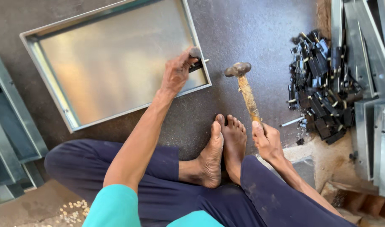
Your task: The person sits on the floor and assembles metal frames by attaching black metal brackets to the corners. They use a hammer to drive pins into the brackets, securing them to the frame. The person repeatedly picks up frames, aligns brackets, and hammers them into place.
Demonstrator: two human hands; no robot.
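The metal tray (112, 63), a wide shallow rectangle of shiny sheet steel with a raised rim, lies flat on the dark floor (251, 25) ahead of the seated person, slightly turned so its near right corner points toward the feet. Stacks of similar metal panels (369, 84) lean along the right edge, and more grey trays (11, 126) sit at the left. Between the right stack and the person lies a heap of small black metal clips (321, 84), well apart from the tray. The person sits cross-legged in dark trousers, bare feet (222, 147) together on the floor. The hammer (245, 90), with a worn wooden handle and a rounded steel head, is raised just right of the tray's right rim, head up and not touching it. The right hand (266, 141) grips the lower end of the handle, fingers wrapped closed around it. The left hand (177, 73) rests on the tray's right rim, fingers curled down over a small dark fitting (197, 63) at that edge, pressing it in place.
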